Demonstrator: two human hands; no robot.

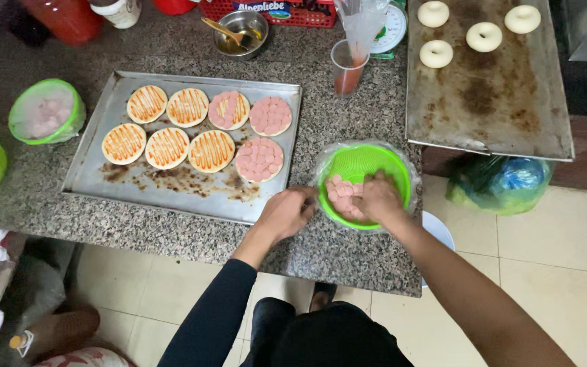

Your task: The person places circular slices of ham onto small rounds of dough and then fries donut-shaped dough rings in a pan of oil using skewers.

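Reaching into the green bowl [368, 166], right hand [377, 197] pinches sausage slices [341, 194]; left hand [285, 212] grips its rim.

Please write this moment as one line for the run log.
right hand: in green bowl, on sausage slices | left hand: at bowl rim | tray: seven bases, two fully covered

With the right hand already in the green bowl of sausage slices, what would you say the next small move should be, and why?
Probably lift a few sausage slices with the right hand and carry them to the half-covered round on the tray. The left hand steadies the green bowl, two rounds are fully covered, and five show only sauce.
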